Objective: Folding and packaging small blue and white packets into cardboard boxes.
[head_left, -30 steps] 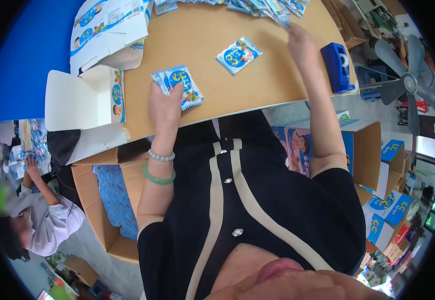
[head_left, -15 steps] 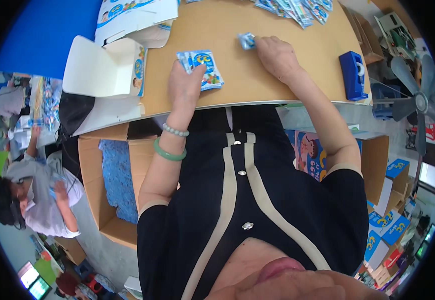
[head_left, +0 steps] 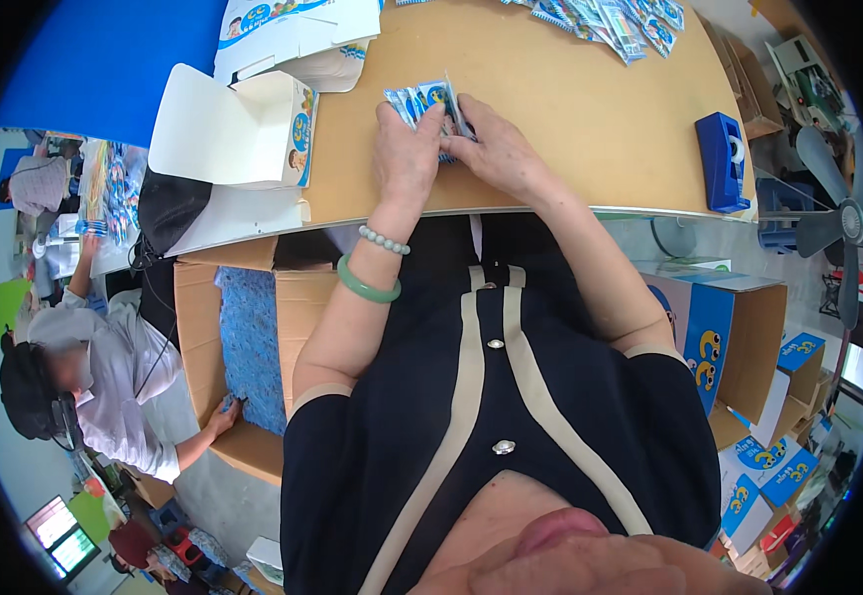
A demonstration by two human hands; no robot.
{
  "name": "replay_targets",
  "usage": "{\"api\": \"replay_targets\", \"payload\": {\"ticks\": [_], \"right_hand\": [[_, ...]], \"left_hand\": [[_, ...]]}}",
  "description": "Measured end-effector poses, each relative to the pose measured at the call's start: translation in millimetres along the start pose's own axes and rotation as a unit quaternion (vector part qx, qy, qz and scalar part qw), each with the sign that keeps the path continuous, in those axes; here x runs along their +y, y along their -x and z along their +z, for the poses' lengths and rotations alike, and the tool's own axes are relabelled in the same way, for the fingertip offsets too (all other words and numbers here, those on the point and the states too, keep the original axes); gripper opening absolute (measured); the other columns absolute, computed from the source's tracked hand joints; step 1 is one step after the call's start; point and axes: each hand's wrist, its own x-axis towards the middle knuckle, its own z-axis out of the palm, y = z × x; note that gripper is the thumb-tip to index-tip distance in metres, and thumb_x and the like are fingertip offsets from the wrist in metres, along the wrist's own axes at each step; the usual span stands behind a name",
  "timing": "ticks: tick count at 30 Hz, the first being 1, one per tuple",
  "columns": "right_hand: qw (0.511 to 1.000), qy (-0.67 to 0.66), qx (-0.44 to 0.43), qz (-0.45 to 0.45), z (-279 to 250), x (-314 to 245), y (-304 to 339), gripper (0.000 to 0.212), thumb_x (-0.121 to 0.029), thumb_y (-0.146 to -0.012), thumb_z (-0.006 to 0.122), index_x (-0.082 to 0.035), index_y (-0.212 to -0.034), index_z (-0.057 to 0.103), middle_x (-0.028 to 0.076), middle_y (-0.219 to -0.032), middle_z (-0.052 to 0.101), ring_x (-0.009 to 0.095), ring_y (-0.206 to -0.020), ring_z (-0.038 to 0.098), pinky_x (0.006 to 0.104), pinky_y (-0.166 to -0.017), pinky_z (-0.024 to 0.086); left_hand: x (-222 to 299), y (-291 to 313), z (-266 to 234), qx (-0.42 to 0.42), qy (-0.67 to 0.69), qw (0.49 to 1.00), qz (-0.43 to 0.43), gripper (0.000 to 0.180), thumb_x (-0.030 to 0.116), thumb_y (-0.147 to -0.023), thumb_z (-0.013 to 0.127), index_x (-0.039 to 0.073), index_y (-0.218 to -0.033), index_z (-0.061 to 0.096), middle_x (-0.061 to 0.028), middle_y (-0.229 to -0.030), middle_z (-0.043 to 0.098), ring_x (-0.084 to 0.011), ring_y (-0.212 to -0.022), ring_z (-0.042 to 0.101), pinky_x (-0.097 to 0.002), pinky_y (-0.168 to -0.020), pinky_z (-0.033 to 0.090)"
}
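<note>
Several small blue-and-white packets [head_left: 419, 100] stand bunched upright between my hands above the tan table. My left hand [head_left: 406, 159] closes round their left side with the thumb across the front. My right hand [head_left: 496, 149] presses against their right side, its thumb meeting the packets near the left one. The fingers behind the bunch are hidden. Left of my hands an open white carton [head_left: 278, 124] with a blue printed side sits with its lid tipped back. A loose pile of similar packets [head_left: 615, 25] lies at the table's far right.
Stacked white-and-blue cartons [head_left: 297, 35] stand at the far left. A blue tape dispenser [head_left: 721, 164] sits by the right table edge. Below the table, a brown box [head_left: 198, 327] holds a blue speckled slab [head_left: 251, 347], touched by a co-worker's hand [head_left: 223, 415]. A grey fan [head_left: 848, 218] stands right.
My right hand has come left with its packet to join the bunch. My left hand has lifted its packets from flat to upright. The co-worker's hand has reached into the brown box.
</note>
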Motion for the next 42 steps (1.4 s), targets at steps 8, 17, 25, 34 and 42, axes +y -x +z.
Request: {"api": "replay_targets", "payload": {"ticks": [8,17,25,34,42], "right_hand": [[0.919,0.213,0.242,-0.225,23.4,38.1,8.4,0.03,-0.015,-0.088,0.065,-0.003,-0.114,0.057,0.015,-0.117,0.062,0.032,-0.109,0.057,0.042,-0.093,0.047],[0.959,0.184,0.119,-0.181,-3.5,42.6,13.0,0.037,-0.014,-0.085,0.067,-0.006,-0.12,0.057,0.013,-0.125,0.059,0.031,-0.119,0.054,0.0448,-0.104,0.04],[0.962,0.166,0.14,-0.165,3.5,48.1,17.1,0.039,-0.011,-0.085,0.066,-0.007,-0.122,0.056,0.013,-0.13,0.057,0.029,-0.132,0.046,0.0553,-0.109,0.032],[0.981,0.107,0.101,-0.127,-29.0,75.0,0.2,0.04,-0.014,-0.087,0.062,-0.011,-0.127,0.059,0.015,-0.129,0.059,0.031,-0.127,0.051,0.0487,-0.107,0.038],[0.862,0.354,0.354,0.085,-175.8,164.1,-74.8,0.017,-0.009,-0.083,0.055,-0.001,-0.097,0.061,0.021,-0.1,0.067,0.037,-0.104,0.062,0.0459,-0.09,0.049]], "left_hand": [[3.2,-5.7,0.1,-0.007,-0.064,0.998,0.017,0.047,0.039,-0.085,0.067,-0.001,-0.105,0.054,-0.0218,-0.097,0.068,-0.0401,-0.092,0.066,-0.0484,-0.08,0.05],[9.1,-12.5,4.3,0.009,-0.085,0.996,0.022,0.045,0.039,-0.085,0.067,0.0,-0.103,0.056,-0.0223,-0.095,0.069,-0.0405,-0.091,0.066,-0.0484,-0.079,0.05],[18.4,-13.9,14.6,0.0,-0.057,0.997,0.056,0.049,0.04,-0.084,0.069,-0.002,-0.106,0.054,-0.0229,-0.099,0.067,-0.0385,-0.092,0.066,-0.0458,-0.079,0.051],[-4.0,-18.0,14.7,-0.069,0.032,0.996,0.048,0.049,0.02,-0.078,0.076,-0.002,-0.111,0.049,-0.0184,-0.105,0.066,-0.0322,-0.096,0.066,-0.0422,-0.082,0.051],[-1.0,-17.1,23.2,-0.037,0.011,0.998,0.048,0.045,0.019,-0.08,0.074,-0.001,-0.112,0.049,-0.0182,-0.105,0.067,-0.0311,-0.095,0.067,-0.0411,-0.084,0.051]]}}
